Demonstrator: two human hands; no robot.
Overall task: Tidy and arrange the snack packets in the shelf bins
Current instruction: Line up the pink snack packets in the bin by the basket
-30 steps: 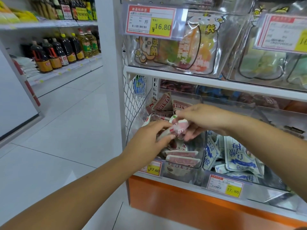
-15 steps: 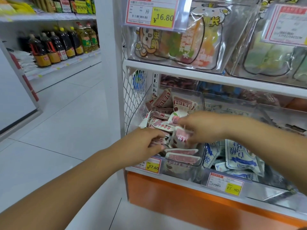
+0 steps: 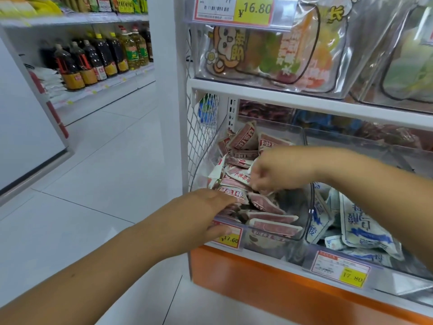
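Observation:
Several red-and-white snack packets fill the clear plastic bin at the left end of the lower shelf. My left hand reaches in at the bin's front left corner, with its fingers over the front packets and its thumb below them by the price tag. Over the middle of the pile, my right hand has its fingers curled down and pinches a red packet. The packets under both hands are partly hidden.
Blue-and-white packets lie in the neighbouring bin to the right. Yellow price tags hang on the shelf front above an orange base. A shelf with clear bins of larger snack bags is close overhead. Oil bottles line the far shelves across the tiled aisle.
Both hands have dropped from above the bin down into the pile. The pink packet held up between them earlier is now low among the others. The view has moved closer to the shelf.

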